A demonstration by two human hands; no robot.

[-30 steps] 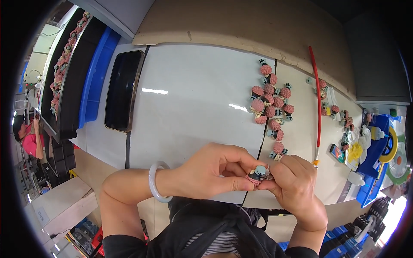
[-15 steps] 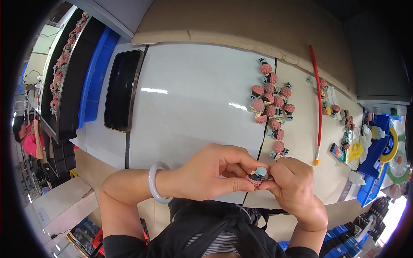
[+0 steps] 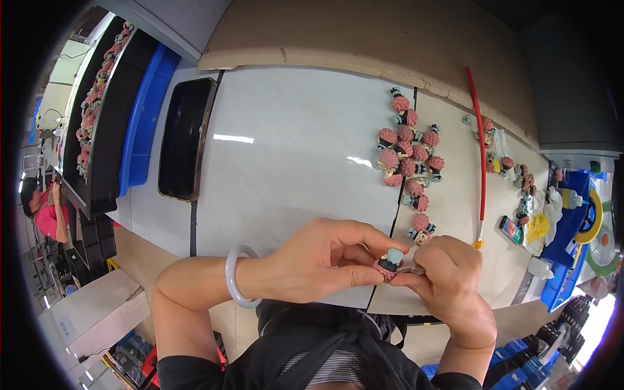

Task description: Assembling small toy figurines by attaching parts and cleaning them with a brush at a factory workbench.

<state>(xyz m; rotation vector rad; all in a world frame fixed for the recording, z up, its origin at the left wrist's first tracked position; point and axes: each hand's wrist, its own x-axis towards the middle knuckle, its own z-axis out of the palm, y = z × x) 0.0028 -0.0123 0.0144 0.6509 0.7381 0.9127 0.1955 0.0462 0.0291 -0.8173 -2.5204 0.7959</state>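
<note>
Pinched in the left hand (image 3: 315, 260): 1 figurine (image 3: 389, 263), knobbly pink and smooth pale blue, over the near edge of the glossy white table (image 3: 292, 162); 1 thin greyish item (image 3: 409, 270), mostly hidden, is held beside it by the right hand (image 3: 448, 270); similar figurines (image 3: 420, 153) are clustered between 1 black phone (image 3: 187, 140) and 1 red-handled brush (image 3: 481, 162); 1 blue tray (image 3: 140, 123) is set at left

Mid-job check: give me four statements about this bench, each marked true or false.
1. The left hand holds a small pink, black and pale-blue figurine. True.
2. The smooth, pale-grey, ring-shaped bangle circles the right wrist. False: it circles the left wrist.
3. The thin, red-handled brush lies right of the flat, black, rectangular phone. True.
4. The right hand lies open, palm down. False: its fingers are curled, close beside the figurine.
</note>
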